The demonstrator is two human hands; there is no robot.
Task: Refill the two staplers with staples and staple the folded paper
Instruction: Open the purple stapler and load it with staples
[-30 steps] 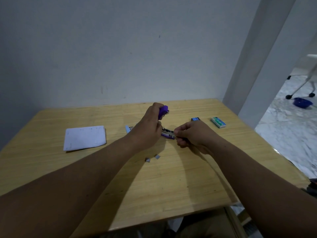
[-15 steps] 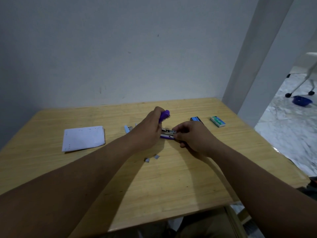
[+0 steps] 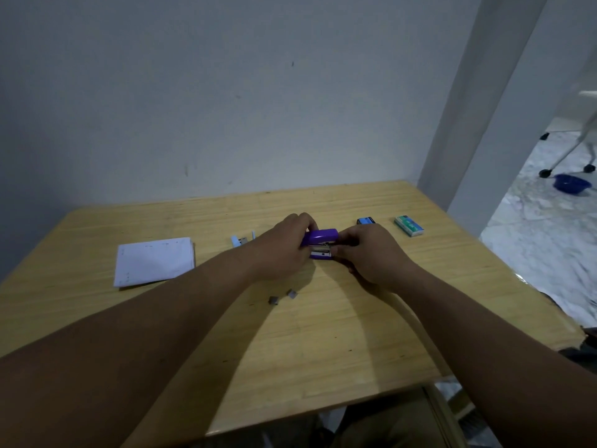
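Note:
A small purple stapler (image 3: 321, 238) sits at the middle of the wooden table (image 3: 323, 334), its lid lowered almost flat over the metal staple track. My left hand (image 3: 284, 250) grips its lid and rear. My right hand (image 3: 371, 257) holds its front end from the right. A light blue stapler (image 3: 238, 241) lies just left of my left hand, partly hidden by it. The folded white paper (image 3: 155, 261) lies flat at the left. Two short staple strips (image 3: 282, 297) lie loose in front of my hands.
A dark blue staple box (image 3: 366, 221) and a green staple box (image 3: 409, 225) lie at the back right of the table. A wall stands close behind the table. To the right, the floor holds a blue bowl (image 3: 571, 183) and a wheeled chair base.
The purple stapler's lid, raised a second ago by my left hand, has swung down over the track. My right hand has stayed at the stapler's front end.

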